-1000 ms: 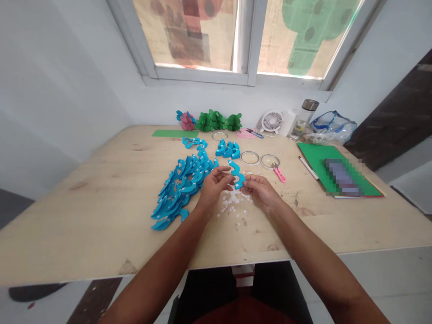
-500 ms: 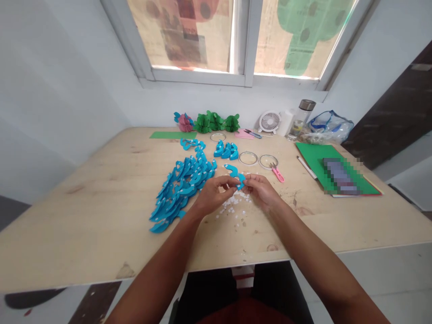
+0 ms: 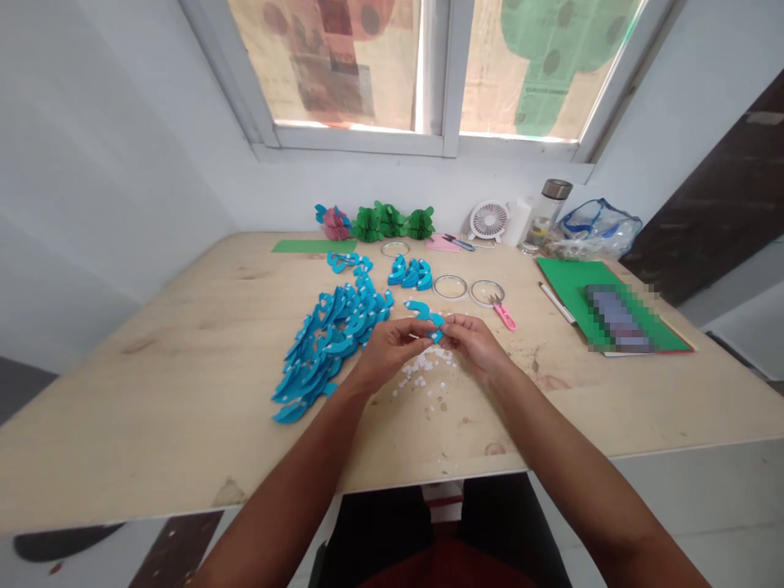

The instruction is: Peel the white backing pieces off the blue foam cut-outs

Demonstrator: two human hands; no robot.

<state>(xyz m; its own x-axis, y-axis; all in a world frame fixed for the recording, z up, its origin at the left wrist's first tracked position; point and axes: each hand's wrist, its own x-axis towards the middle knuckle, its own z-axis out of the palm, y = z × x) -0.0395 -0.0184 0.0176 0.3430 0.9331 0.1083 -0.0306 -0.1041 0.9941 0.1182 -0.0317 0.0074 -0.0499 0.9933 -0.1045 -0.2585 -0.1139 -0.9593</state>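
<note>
Head view, taking the curved blue piece [image 3: 417, 308] as dial centre, with 12 o'clock at the far edge of the surface [image 3: 184, 392]: I saw the piece between the two hands. The right hand [image 3: 445, 328] was pinched closed on its lower end. The left hand [image 3: 431, 335] had thumb and fingers nearly together there; I could not tell whether they gripped it. At 9 o'clock lay a pile of blue pieces [image 3: 340, 327], many bearing white patches; at 6 o'clock, white scraps [image 3: 422, 369]. I judged the work partly done: this piece seemed unfinished, and the pile's remainder uncertain.
</note>
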